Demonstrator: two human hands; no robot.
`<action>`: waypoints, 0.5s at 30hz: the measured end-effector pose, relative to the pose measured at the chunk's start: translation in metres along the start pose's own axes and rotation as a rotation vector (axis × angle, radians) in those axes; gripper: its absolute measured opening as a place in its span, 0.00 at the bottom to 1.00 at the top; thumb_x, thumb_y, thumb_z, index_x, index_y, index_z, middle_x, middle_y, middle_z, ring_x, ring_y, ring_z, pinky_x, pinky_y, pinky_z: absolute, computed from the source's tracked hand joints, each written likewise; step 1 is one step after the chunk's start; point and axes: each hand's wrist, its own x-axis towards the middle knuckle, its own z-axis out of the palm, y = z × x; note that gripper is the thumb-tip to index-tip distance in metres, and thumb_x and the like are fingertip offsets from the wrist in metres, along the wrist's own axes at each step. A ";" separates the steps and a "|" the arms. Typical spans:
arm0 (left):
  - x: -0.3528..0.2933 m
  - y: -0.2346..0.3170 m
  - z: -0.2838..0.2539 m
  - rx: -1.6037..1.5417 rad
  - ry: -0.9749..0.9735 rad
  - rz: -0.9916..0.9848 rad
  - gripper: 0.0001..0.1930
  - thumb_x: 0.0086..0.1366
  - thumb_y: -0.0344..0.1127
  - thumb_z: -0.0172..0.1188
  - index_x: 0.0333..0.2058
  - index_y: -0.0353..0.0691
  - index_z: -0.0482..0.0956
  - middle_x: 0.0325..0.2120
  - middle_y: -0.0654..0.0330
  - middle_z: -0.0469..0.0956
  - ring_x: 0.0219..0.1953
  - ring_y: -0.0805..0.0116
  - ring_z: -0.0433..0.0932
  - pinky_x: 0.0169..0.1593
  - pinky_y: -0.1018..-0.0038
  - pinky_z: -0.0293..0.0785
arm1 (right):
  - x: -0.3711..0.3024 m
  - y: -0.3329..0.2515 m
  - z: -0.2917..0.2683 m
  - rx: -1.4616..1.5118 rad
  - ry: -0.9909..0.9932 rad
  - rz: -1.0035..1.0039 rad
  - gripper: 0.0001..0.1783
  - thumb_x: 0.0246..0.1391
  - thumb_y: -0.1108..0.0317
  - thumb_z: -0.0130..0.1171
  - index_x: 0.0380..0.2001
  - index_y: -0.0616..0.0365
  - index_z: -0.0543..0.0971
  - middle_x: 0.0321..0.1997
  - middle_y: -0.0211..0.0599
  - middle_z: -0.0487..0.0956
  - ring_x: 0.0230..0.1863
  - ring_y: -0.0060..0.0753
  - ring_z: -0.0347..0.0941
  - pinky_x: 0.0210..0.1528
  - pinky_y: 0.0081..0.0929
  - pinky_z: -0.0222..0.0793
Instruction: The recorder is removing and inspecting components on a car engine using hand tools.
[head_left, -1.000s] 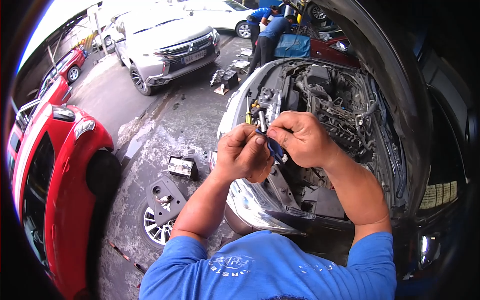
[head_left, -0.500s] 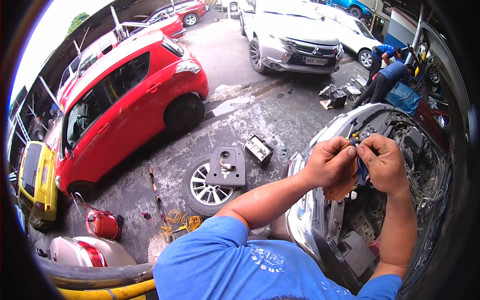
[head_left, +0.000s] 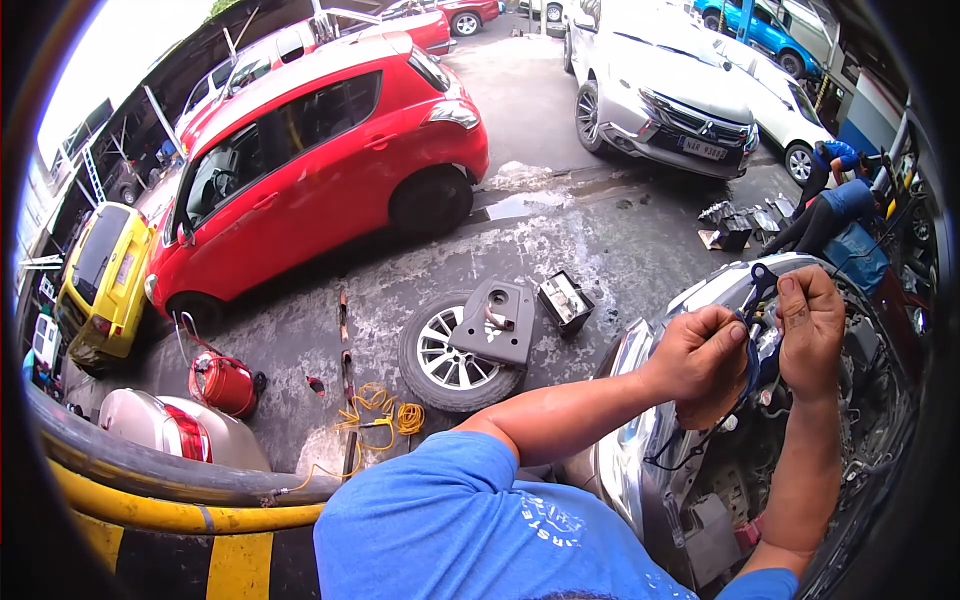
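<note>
My left hand (head_left: 700, 352) is closed around a thin, dark blue, gasket-like strip (head_left: 762, 280) with small looped tabs. Beside it on the right, my right hand (head_left: 808, 312) pinches the same strip between thumb and fingers. One tabbed stretch of it rises between the hands, and another thin dark length seems to hang below the left hand. Something brown (head_left: 700, 412) shows under the left hand; I cannot tell what it is. Both hands are raised over the open engine bay (head_left: 715, 530) of a car, whose parts are partly hidden by my arms.
To the left, a wheel (head_left: 440, 362) lies on the floor with a grey engine cover (head_left: 498, 335) on it and a car battery (head_left: 566, 303) alongside. Yellow cord (head_left: 408, 418) lies nearer. A red car (head_left: 330, 150) stands beyond. Two people (head_left: 840, 205) bend at far right.
My hands have shifted slightly, and more of the dark blue strip shows, its looped end now above them. The view has swung, bringing the striped yellow-and-black edge into sight.
</note>
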 end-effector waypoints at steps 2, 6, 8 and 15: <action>0.001 0.002 -0.004 -0.068 0.074 0.032 0.08 0.71 0.34 0.55 0.36 0.35 0.75 0.25 0.68 0.77 0.27 0.82 0.73 0.32 0.82 0.71 | -0.001 0.003 0.004 -0.086 -0.044 0.003 0.09 0.64 0.69 0.55 0.29 0.60 0.74 0.23 0.23 0.70 0.26 0.12 0.62 0.27 0.16 0.58; 0.007 0.015 -0.006 -0.065 0.131 0.072 0.09 0.71 0.35 0.55 0.38 0.34 0.77 0.27 0.68 0.78 0.29 0.84 0.73 0.33 0.83 0.71 | -0.007 0.011 0.022 -0.179 -0.073 -0.094 0.08 0.63 0.71 0.55 0.29 0.62 0.74 0.24 0.27 0.73 0.27 0.16 0.65 0.30 0.19 0.63; 0.008 0.022 -0.004 -0.060 0.187 0.075 0.09 0.71 0.35 0.55 0.39 0.34 0.78 0.28 0.69 0.78 0.30 0.84 0.72 0.33 0.84 0.70 | -0.008 0.015 0.025 -0.175 -0.083 -0.115 0.08 0.63 0.71 0.55 0.29 0.62 0.74 0.24 0.27 0.73 0.27 0.16 0.65 0.29 0.19 0.62; 0.003 0.015 -0.007 0.081 0.076 0.055 0.08 0.71 0.34 0.56 0.35 0.35 0.77 0.27 0.70 0.77 0.29 0.85 0.70 0.32 0.84 0.68 | -0.009 0.019 0.035 -0.123 0.029 -0.225 0.08 0.63 0.72 0.55 0.28 0.61 0.74 0.24 0.26 0.72 0.27 0.15 0.64 0.29 0.19 0.61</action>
